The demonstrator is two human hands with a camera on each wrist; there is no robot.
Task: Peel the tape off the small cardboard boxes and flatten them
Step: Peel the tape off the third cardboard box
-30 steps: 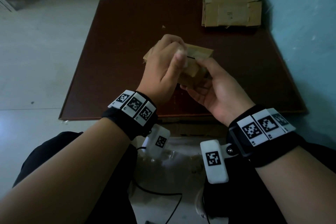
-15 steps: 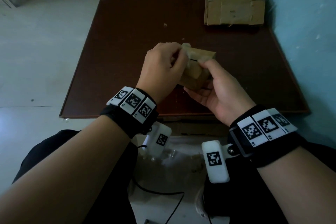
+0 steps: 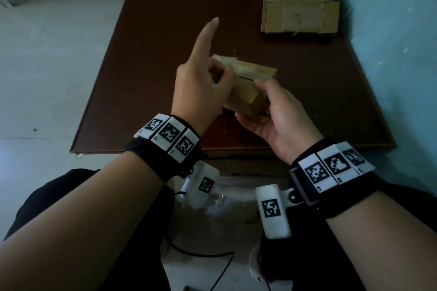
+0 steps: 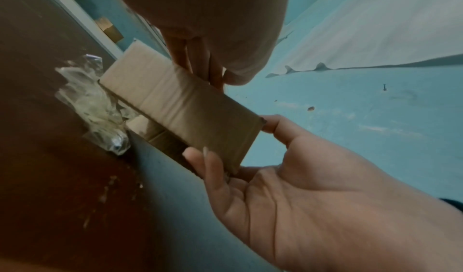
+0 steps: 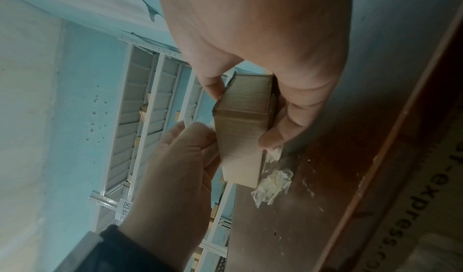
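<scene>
Both hands hold a small brown cardboard box (image 3: 243,92) in the air above the table. My left hand (image 3: 220,75) pinches its left end with thumb and curled fingers, while the index finger points straight out and away. My right hand (image 3: 257,104) cups the box from below, its thumb on the top edge. In the left wrist view the box (image 4: 180,108) is a flat panel between the left fingertips (image 4: 200,68) and the right hand (image 4: 275,167). The right wrist view has the box (image 5: 243,129) gripped end-on. Whether tape still sticks to it is unclear.
A bigger cardboard box (image 3: 299,2) sits at the back right corner of the dark brown table (image 3: 153,54), against the teal wall (image 3: 390,30). Crumpled clear tape (image 4: 92,106) lies on the table under the hands. A clear plastic bag (image 3: 227,208) rests at my lap.
My left index finger has straightened and now sticks out; before, it was curled over the box with the others. Both hands still hold the box in about the same spot.
</scene>
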